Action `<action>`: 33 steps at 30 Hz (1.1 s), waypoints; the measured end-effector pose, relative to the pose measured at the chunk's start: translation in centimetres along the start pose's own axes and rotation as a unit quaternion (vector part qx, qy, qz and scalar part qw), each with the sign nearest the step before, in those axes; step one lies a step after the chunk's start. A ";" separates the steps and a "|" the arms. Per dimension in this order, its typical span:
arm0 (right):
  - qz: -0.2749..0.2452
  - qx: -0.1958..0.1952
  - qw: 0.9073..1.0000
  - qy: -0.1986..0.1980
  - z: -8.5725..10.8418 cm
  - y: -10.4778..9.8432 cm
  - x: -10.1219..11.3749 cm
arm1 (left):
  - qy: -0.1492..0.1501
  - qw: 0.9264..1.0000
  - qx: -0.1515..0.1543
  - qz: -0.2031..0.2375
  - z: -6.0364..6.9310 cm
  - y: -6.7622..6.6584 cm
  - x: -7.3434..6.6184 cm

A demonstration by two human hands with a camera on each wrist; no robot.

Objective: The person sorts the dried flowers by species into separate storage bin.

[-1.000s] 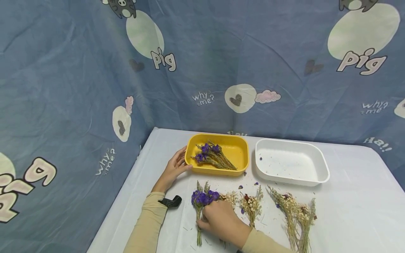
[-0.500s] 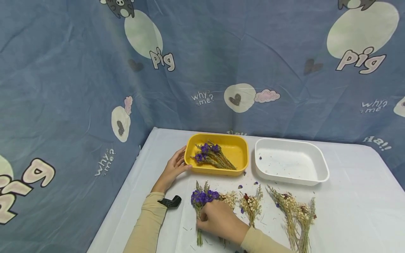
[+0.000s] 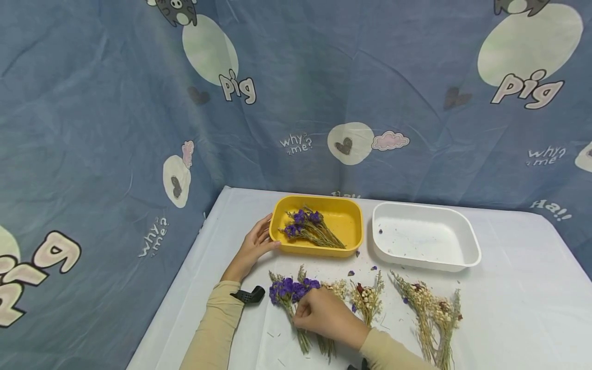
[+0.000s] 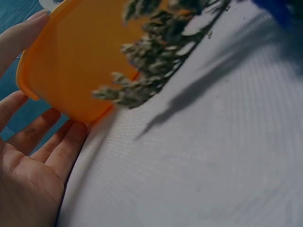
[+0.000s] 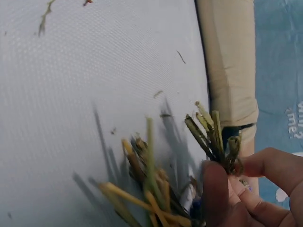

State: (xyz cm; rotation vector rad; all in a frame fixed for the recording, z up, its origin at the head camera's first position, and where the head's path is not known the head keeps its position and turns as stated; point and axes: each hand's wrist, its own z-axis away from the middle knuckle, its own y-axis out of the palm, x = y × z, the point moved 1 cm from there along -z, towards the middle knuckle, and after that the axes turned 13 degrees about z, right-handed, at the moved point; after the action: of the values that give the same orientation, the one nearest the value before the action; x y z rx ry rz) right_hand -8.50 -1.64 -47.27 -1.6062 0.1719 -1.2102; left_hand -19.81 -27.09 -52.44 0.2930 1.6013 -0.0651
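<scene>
Long beige sleeves (image 3: 213,329), black wrist strap (image 3: 252,295) on the left

Left arm (image 3: 210,324) outstretched; left hand (image 3: 252,246) loosely spread, thumb (image 4: 18,40) apart. Right arm (image 3: 393,354) angled inward; right hand (image 3: 328,316) pinching, fingers (image 5: 277,168) bent.

White tray (image 3: 432,226) sat twd the bench (image 3: 522,288) rear, R of ctr, w/ a petal & crumbs in it. Pale bunch (image 3: 420,303) lay slanted in front, R side; 2nd bunch (image 3: 446,311) right beside it, heads close tog. 3rd bunch (image 3: 367,303), w/ dk red bloom, lay further L. Loose petals (image 3: 351,273) dotted the area btwn, plus stem bits (image 5: 181,57) nearer the front. Blue curtain (image 3: 277,61) hung behind & on L, printed w/ pigs, hearts, clouds, ovals, "why me?" etc.
</scene>
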 end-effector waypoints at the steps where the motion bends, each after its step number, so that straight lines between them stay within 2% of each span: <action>1: -0.007 0.000 1.000 -0.001 0.0 -0.2 -0.1 | 0.000 1.000 0.000 0.000 0.0 0.0 0.0; 6: -0.034 -0.001 0.999 -0.006 -0.2 -1.0 -0.4 | 0.000 1.000 -0.003 -0.004 0.0 -0.1 0.1; 14: -0.046 -0.004 0.999 -0.022 -0.6 -2.2 -1.3 | -0.001 1.000 -0.004 -0.008 0.0 -0.1 0.1; 24: -0.039 -0.017 0.998 -0.045 -1.1 -5.7 -2.7 | 0.006 1.000 0.004 0.005 -0.2 -0.1 0.3; 33: -0.003 -0.051 0.997 -0.059 -1.7 -9.1 -4.2 | 0.001 1.000 -0.005 -0.008 -0.2 -0.1 0.2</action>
State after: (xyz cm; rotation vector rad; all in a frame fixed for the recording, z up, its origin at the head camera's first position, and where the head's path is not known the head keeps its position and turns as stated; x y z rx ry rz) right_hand -15.83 3.77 -42.80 -1.7642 0.1555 -1.1224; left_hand -20.02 -27.08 -52.66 0.2733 1.6063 -0.0681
